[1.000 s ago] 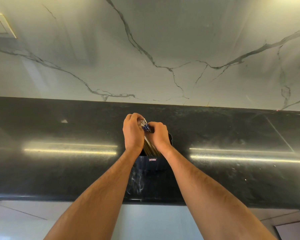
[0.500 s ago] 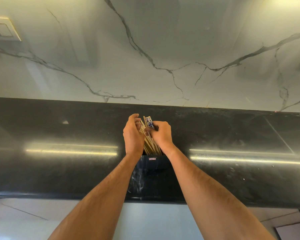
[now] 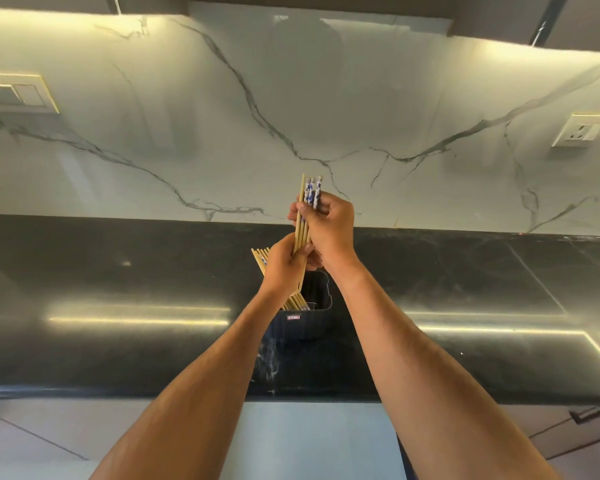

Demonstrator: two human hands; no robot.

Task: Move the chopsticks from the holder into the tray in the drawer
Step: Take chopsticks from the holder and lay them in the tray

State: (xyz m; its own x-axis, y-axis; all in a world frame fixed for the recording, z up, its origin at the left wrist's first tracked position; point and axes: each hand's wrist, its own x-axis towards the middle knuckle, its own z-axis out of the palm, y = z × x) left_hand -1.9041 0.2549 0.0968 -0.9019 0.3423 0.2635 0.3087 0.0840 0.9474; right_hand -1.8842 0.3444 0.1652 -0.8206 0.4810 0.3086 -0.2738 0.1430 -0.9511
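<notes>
Right hand (image 3: 329,226) grips raised bunch of chopsticks (image 3: 305,216) upright, fingers curled round it, above dark holder (image 3: 300,323) on black table (image 3: 118,306). Left hand (image 3: 284,268) lower, fingers curled round same bunch; more chopsticks fan left behind it, lower ends in holder. Marble wall behind, socket (image 3: 582,130) right, switch plate (image 3: 14,95) left.

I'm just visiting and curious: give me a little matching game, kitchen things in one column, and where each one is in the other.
Things:
1. blue-patterned chopsticks
2. dark holder
3. wall socket
4. plain chopsticks

Places:
A. on the marble wall, far right
B. gripped high in the right hand
C. standing on the black counter
D. leaning left, behind the left hand

Pairs: 1-B, 2-C, 3-A, 4-D
</notes>
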